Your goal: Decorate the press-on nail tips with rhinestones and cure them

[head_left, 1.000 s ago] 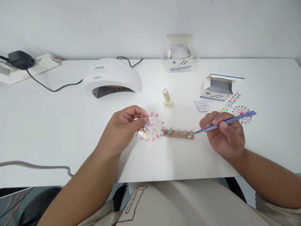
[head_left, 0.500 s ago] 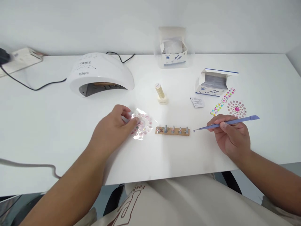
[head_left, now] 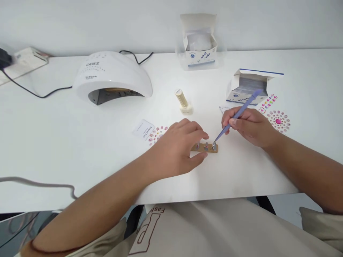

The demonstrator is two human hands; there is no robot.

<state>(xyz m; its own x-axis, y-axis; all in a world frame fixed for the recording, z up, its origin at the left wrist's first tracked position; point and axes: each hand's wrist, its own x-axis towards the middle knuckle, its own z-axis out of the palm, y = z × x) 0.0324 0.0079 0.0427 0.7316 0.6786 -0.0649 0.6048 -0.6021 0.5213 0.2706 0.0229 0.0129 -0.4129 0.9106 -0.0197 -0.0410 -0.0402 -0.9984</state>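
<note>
My right hand [head_left: 250,126] pinches a lilac pen-like dotting tool [head_left: 248,100]. Its thin tip points down at the rightmost nail tip [head_left: 214,146] on a small brown display strip [head_left: 210,151]. My left hand [head_left: 178,148] arches over the strip's left part, hiding that end. Its thumb and index finger are spread, one on the near side and one on the far side of the strip; whether they touch it I cannot tell. Partly behind the left hand lies a sheet of pink gem stickers [head_left: 154,136], beside an alcohol pad packet [head_left: 144,129].
A white nail lamp [head_left: 115,75] stands at the back left. A polish bottle [head_left: 183,102] is upright beyond the strip. Alcohol pad boxes [head_left: 202,57] stand at the back and right. Gem stickers [head_left: 278,121] lie right. Cables [head_left: 40,185] cross the left side.
My left hand has let go of the clear-wrapped gem stickers and moved right, over the strip. My right hand has moved left, bringing the tool's tip to the rightmost nail tip.
</note>
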